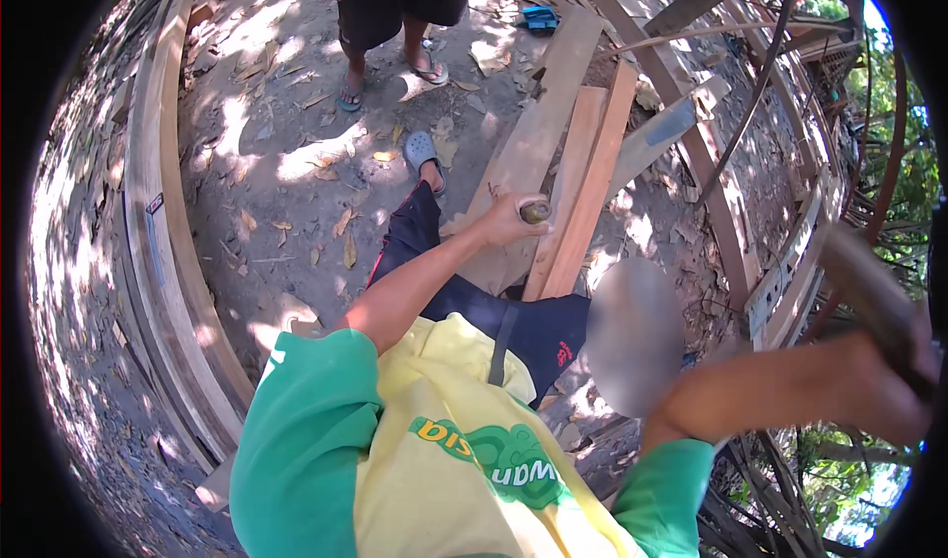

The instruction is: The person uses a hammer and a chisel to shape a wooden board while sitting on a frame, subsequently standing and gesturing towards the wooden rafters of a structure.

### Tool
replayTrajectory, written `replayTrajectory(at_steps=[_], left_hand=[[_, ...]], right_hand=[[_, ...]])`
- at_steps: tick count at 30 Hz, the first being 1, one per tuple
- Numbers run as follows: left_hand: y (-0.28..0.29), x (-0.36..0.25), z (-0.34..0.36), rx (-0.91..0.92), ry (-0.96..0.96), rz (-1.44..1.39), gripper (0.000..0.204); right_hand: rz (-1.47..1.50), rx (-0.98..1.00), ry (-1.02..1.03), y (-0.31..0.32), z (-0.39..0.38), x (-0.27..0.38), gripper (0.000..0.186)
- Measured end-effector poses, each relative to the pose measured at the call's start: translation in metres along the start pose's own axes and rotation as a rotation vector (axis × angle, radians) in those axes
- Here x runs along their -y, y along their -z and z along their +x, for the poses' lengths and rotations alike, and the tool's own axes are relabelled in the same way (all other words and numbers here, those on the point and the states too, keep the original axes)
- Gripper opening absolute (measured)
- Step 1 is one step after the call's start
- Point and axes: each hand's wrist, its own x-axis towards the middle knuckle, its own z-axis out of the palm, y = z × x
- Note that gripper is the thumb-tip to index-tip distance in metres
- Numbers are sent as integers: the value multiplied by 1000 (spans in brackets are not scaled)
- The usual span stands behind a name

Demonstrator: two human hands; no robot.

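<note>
My left hand (509, 222) is wrapped round an upright tool with a rounded, brownish handle end, which looks like a chisel (536, 211). It sits over the planks between my legs, and its lower part is hidden by the hand. Out to the right, my right hand (904, 385) is raised with a thick wooden piece (869, 281) gripped in it, smeared by motion. Beneath the left hand lie a wide grey-brown board (538, 133) and, beside it, two narrower reddish planks (597, 173).
A person in dark shorts (405, 10) and flip-flops stands ahead. Long timber beams (163, 212) run along the left; more beams (691, 133) lean at the right. A blue item (539, 19) lies beyond the boards. A blurred grey patch hides the area by my right knee.
</note>
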Motion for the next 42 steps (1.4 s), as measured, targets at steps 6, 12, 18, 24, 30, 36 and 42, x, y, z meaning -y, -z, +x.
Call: replayTrajectory(at_steps=[6,12,18,24,30,36,42], left_hand=[[16,-10,9,-58,-181,-27,38],[59,18,47,-8,234,-206,28],[-9,11,6,113,-349,107,24],[5,-16,55,464,-43,55,25],[32,-16,120,5,-306,172,23],[54,6,112,-151,157,-393,34],[50,13,123,-99,169,-368,33]], right_hand=[[-576,1099,-736,5,-291,-89,21],[-522,753,-1159,85,-330,-65,12],[-496,498,-1566,141,-387,-39,7],[-474,501,-1655,141,-398,-39,9],[-453,431,-1670,129,-388,-42,13],[-352,480,-1728,91,-377,-73,14],[-242,567,-1593,38,-302,-113,18]])
